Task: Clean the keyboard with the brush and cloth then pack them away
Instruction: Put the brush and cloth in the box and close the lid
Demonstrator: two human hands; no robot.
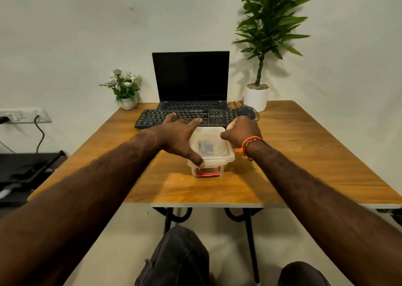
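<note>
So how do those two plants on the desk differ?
The tall plant rises well above the laptop, all green leaves, in a round white pot. The small plant stays lower than the screen top, carries pale flowers, and sits in a squat white pot. Both stand at the table's back edge.

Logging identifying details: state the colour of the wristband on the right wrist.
Orange-red thread wristband, clearest in the head view.
</note>
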